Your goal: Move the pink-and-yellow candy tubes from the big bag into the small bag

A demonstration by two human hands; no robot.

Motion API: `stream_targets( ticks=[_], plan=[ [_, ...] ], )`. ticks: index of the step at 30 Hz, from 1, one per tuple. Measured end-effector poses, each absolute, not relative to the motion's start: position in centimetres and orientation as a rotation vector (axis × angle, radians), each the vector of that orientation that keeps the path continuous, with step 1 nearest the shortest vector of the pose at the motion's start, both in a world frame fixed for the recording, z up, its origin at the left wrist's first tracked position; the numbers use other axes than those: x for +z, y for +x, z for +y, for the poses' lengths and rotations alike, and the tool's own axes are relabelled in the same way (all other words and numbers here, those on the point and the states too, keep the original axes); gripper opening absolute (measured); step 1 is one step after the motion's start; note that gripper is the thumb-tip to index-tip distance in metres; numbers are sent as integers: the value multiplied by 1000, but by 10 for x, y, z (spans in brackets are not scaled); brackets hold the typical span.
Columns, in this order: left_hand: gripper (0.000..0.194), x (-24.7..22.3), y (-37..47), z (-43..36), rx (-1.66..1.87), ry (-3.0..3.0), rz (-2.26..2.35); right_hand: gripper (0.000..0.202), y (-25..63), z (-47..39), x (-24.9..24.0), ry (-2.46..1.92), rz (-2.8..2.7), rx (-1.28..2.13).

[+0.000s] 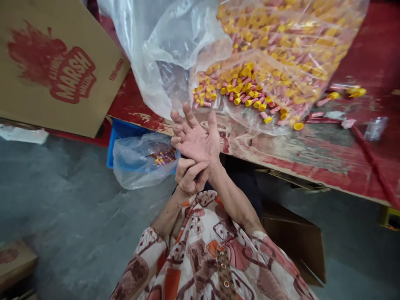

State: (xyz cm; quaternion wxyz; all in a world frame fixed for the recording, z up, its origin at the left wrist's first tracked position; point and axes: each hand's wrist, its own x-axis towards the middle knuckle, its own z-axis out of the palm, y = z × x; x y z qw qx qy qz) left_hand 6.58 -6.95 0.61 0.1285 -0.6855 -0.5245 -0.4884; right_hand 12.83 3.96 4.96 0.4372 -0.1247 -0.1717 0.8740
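My right hand [200,139] is turned palm up with its fingers spread, and nothing lies in it. Below it, my left hand [190,175] has its fingers curled, with the fingertips against the heel of my right palm. I see nothing in the left hand. Just beyond my hands, a large clear plastic bag [281,62] lies on the red worktable [353,166]. Many small pink-wrapped pieces with yellow caps [250,89] fill the bag and show at its mouth. Whitish, crumpled plastic [175,37] spreads at its left.
A printed cardboard box [62,62] stands at the left. Beside the table edge is a blue bin [120,133], lined with a clear bag [137,166] holding some pieces. A red strip [371,158] crosses the table's right side. An open carton [293,241] sits below.
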Motion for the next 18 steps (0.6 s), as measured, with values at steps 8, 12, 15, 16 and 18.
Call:
stream_targets(
  ticks=[8, 12, 15, 16, 18],
  plan=[
    [28, 0, 81, -51, -1440, -2219, -1533, 73, 162, 54, 47, -377, -382, 2013],
    [37, 2, 88, -41, -1353, -2342, -1562, 72, 177, 67, 35, -466, -419, 1952],
    [36, 6, 97, -35, -1439, -2427, -1593, 72, 187, 72, 24, -555, -441, 1851],
    [35, 6, 100, -32, -1483, -2453, -1600, 71, 190, 72, 20, -591, -441, 1796],
    [32, 5, 104, -29, -1546, -2487, -1617, 63, 197, 70, 15, -694, -440, 1658]
  ],
)
